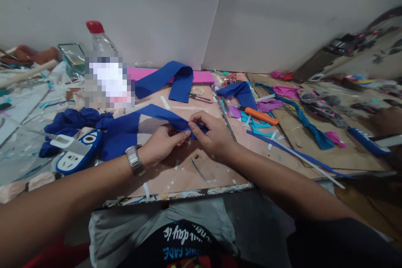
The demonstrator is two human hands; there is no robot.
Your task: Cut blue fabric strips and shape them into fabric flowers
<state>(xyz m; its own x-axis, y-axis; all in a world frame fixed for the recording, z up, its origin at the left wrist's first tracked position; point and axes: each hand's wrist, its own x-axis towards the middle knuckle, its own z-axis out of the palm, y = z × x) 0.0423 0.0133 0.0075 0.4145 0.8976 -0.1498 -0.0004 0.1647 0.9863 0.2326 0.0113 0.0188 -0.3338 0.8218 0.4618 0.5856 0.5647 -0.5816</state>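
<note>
A long blue strip (121,136), crepe paper or thin cloth, runs from the left of the table up and across to my hands. The thumb and fingers of my left hand (165,142), below a metal wristwatch, pinch its gathered end. My right hand (213,136) closes on the same end from the other side, thumb against the fold. Both hands almost meet just above the table. Behind them lie another looped blue strip (180,75) and small scissors (201,98). A bunch of ruffled blue material (75,123) sits to the left.
A blue-and-white power strip (80,155) with a plug lies at left, near a red-capped bottle (105,44). To the right are an orange cutter (261,116), a thin white stick (309,161) and coloured scraps on cardboard (301,134). Another person's hand (387,123) shows at far right.
</note>
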